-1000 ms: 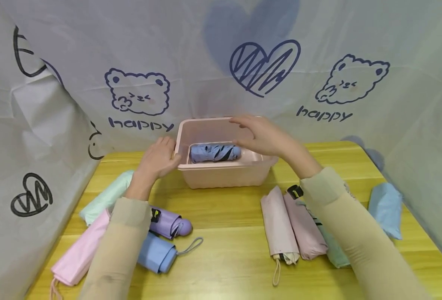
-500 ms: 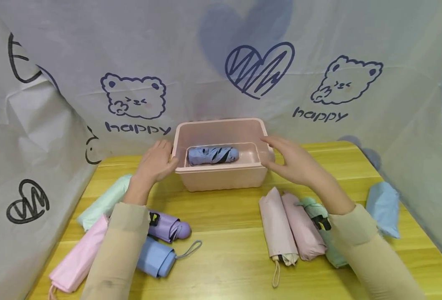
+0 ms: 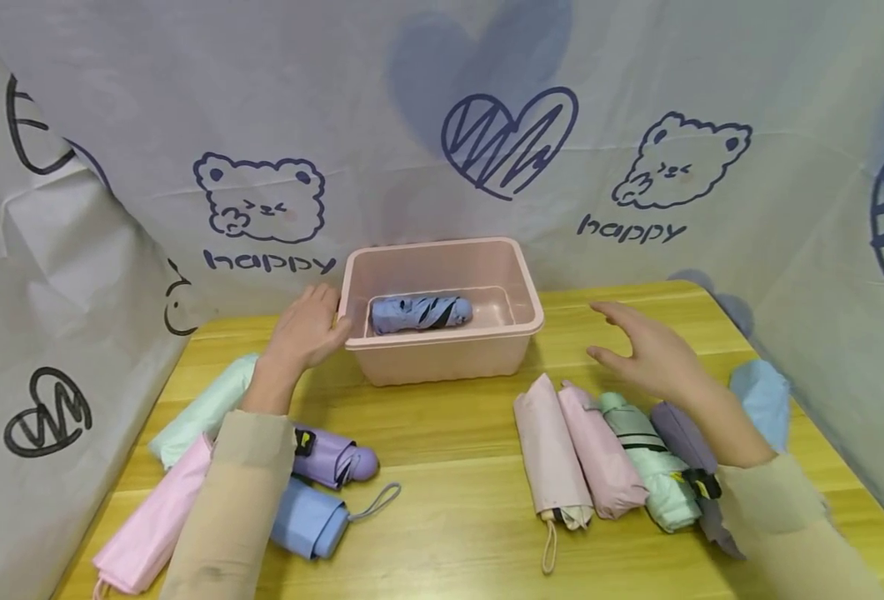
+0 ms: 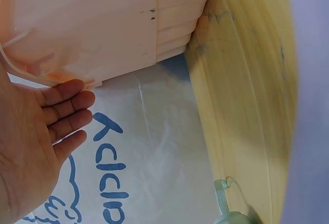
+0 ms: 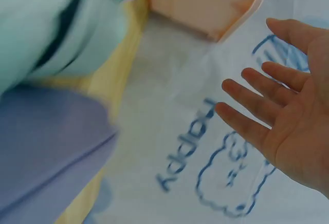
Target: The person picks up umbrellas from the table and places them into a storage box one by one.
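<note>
Hanging in the air to the right of the pink bin, the right hand has moved away from the bin's right rim, where it was half a second ago, and from above the bin's inside before that. Its thumb and fingers are spread and it holds nothing. The left hand has stayed at the left rim, fingers relaxed and extended, its thumb at the edge without clasping it. Inside the bin the patterned blue umbrella lies on the floor, toward the left, just as before. With the right arm shifted outward, the mint umbrella with a black strap and the dark purple umbrella have come into sight beside the pale beige-pink umbrella and the deeper pink umbrella. The right forearm and right sleeve partly cover the dark purple one and the light blue umbrella at the far right. Across the table, the left sleeve overlaps a group of a pale green umbrella, a bright pink umbrella, a lilac umbrella and a looped blue umbrella. A printed cloth hangs behind the bin.
</note>
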Demonstrator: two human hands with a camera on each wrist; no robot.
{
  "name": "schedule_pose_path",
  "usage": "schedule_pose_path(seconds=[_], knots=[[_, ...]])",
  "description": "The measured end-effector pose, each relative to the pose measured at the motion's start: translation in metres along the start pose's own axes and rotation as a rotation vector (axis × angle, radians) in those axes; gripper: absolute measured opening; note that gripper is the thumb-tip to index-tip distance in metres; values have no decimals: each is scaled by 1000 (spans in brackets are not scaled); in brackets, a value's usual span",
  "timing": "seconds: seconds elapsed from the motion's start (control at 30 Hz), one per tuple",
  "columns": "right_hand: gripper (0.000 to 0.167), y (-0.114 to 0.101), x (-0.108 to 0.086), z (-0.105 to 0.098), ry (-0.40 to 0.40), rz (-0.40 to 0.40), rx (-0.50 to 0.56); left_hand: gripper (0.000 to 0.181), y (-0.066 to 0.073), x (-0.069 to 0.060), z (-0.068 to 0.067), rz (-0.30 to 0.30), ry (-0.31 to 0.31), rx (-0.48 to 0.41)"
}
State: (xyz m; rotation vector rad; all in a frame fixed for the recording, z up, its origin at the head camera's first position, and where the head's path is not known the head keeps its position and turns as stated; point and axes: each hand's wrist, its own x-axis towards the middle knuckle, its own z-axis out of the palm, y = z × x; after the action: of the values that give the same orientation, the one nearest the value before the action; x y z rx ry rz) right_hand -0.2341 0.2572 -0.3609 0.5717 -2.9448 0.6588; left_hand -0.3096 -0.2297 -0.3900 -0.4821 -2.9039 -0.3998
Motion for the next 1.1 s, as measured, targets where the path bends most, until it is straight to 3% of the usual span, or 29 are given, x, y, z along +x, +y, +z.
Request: schedule_pose_path(seconds=[0.37, 0.53, 0.7, 1.1], knots=[[70, 75, -36, -4, 141, 185, -8, 48, -3, 0, 0, 3, 8, 13], [83, 103, -52, -18, 43, 315, 21, 47, -5, 1, 1, 4, 14, 17], [91, 127, -68, -24, -46, 388, 22, 46, -8, 2, 2, 5, 15, 19], [100, 156, -92, -21, -229, 537, -54, 47, -11, 3, 4, 6, 0, 16]])
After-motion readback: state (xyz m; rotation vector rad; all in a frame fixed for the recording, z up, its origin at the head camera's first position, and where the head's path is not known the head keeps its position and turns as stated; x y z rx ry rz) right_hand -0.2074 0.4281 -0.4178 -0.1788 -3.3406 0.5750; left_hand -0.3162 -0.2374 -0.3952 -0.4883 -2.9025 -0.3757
